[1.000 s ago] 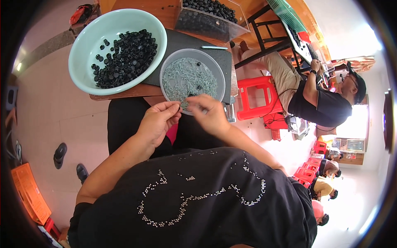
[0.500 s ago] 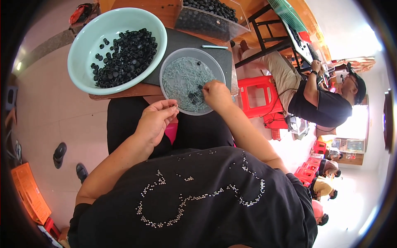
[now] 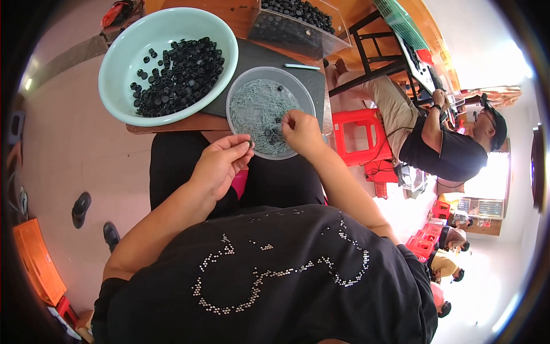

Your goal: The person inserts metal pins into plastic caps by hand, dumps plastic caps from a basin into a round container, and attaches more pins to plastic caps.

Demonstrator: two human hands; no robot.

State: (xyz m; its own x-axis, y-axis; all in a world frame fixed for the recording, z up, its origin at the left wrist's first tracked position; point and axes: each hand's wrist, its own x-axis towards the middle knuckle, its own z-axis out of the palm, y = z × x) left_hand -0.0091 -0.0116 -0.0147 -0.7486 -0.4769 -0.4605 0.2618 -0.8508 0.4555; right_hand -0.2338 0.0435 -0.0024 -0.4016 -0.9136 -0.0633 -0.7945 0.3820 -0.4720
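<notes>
My left hand (image 3: 220, 163) pinches a small black cap (image 3: 251, 144) between thumb and fingertips, just off the near-left rim of a clear round tub (image 3: 229, 109). Thin, pale, clear pin-like pieces (image 3: 252, 106) fill the tub, with several black caps (image 3: 275, 133) lying among them. Over the tub's right side, my right hand (image 3: 302, 131) has its fingers closed in a pinch; what is between them, if anything, is hidden. A large mint-green basin (image 3: 117, 86) to the left holds a heap of black caps (image 3: 180, 74).
A clear box (image 3: 286, 34) of black pieces stands behind the tub. A pale stick-shaped tool (image 3: 302, 66) lies on the dark mat (image 3: 246, 54). Red stools (image 3: 361, 135) and a seated person (image 3: 444, 140) are at the right. Dark slippers (image 3: 81, 209) lie on the floor at left.
The whole view has shifted slightly. My right hand's fingertips have pulled up a little from the pieces in the tub. The left hand keeps its pinch, and its cap shows more plainly.
</notes>
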